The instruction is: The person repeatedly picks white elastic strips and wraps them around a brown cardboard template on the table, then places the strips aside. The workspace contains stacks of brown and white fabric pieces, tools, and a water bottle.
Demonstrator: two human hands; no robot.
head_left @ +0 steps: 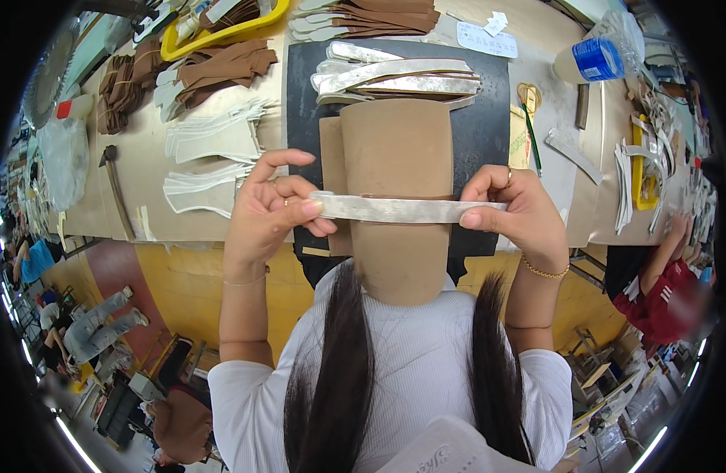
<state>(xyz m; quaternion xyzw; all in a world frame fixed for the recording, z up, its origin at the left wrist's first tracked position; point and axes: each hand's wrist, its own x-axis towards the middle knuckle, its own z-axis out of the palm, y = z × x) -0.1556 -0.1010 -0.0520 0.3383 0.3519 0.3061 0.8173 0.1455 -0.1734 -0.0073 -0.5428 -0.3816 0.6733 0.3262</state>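
A narrow whitish-grey strip with a brown edge (394, 210) stretches level between my hands, over a tan curved form (398, 158) that juts from the bench toward my chest. Thumb and fingers of my left hand (280, 197) pinch its left end, with the index finger raised. At the other end, my right hand (512, 205) grips the strip between thumb and curled fingers. Beyond the form, a pile of similar strips (402, 77) lies on a black mat (489, 134). Whether the strip touches the form cannot be made out.
Left of the mat lie pale cut pieces (209, 189), brown bundles (130, 87) and a hammer (115, 189). Toward the right are scissors (528, 96), a green pen (534, 146) and a jar with a blue label (591, 61). A co-worker in red (666, 296) sits at far right.
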